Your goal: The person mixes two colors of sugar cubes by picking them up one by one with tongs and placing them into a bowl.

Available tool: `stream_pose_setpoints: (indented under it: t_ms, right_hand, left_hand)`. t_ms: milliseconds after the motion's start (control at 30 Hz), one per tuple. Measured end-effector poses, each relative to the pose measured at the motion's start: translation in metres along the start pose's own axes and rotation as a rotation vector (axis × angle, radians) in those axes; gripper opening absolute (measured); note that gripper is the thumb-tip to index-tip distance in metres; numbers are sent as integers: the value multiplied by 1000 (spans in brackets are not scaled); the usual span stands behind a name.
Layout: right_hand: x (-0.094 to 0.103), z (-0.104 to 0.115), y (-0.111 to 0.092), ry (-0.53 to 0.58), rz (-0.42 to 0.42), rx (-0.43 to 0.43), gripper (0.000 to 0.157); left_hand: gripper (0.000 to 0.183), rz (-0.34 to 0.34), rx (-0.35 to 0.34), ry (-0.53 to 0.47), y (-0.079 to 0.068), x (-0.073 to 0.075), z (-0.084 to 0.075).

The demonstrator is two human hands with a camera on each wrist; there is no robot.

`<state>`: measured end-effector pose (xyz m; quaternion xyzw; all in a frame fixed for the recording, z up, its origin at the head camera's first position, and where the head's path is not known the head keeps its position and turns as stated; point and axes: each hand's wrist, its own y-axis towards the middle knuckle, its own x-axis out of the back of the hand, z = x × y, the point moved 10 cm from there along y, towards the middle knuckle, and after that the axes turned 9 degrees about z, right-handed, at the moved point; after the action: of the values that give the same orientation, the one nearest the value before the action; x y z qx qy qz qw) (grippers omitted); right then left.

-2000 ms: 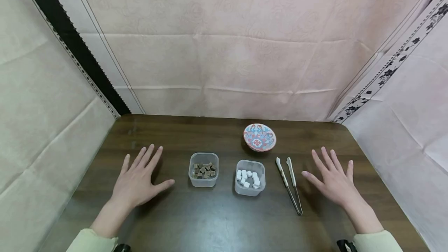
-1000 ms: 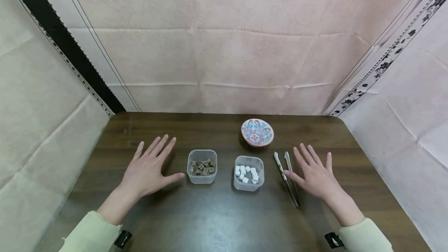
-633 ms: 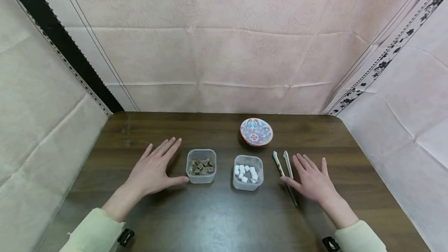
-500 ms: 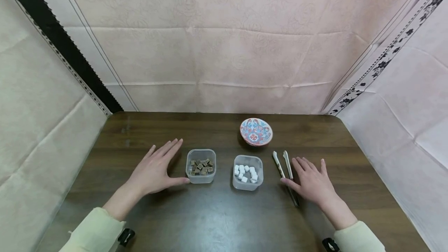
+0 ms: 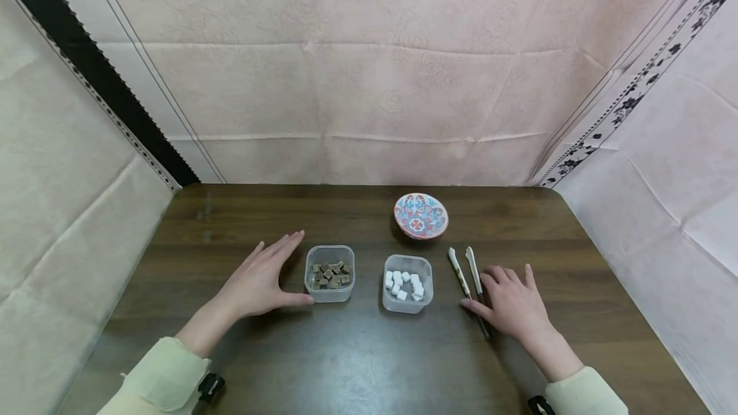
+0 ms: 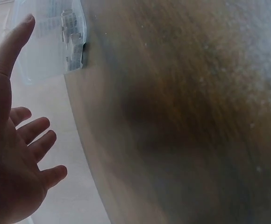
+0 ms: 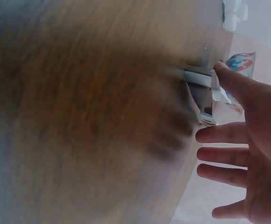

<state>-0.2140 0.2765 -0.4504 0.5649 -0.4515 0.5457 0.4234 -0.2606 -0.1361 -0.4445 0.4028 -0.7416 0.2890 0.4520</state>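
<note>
My left hand (image 5: pixel 254 284) is spread beside a clear plastic container (image 5: pixel 330 300) of small brown cubes (image 5: pixel 331 275). Its thumb tip is close to the container's near left corner; whether they touch I cannot tell. My right hand (image 5: pixel 515 306) hovers at a pair of tongs (image 5: pixel 474 271) with white handle ends and metal arms, lying on the table. The right thumb crosses over the tongs, and in the right wrist view the fingers (image 7: pixel 224 156) are extended, with the tongs (image 7: pixel 201 86) between thumb and fingers, not gripped. A second clear container (image 5: pixel 408 305) holds white cubes (image 5: pixel 398 282).
A small bowl (image 5: pixel 421 216) with a blue and red pattern stands behind the white cubes, near the back of the dark wooden table (image 5: pixel 346 364). Pale cloth (image 5: pixel 369 82) hangs behind the table and on both sides.
Both hands have moved inward: the left toward the brown cubes' container, the right from the table's right side to the tongs. The head view has shifted slightly. The objects stay in place.
</note>
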Motion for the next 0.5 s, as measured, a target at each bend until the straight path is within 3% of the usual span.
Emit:
stream_pose_setpoints:
  t_ms: [500]
  right_hand:
    - [5, 7, 10, -60, -90, 13, 56]
  left_hand:
    - [121, 11, 6, -32, 4, -8, 1]
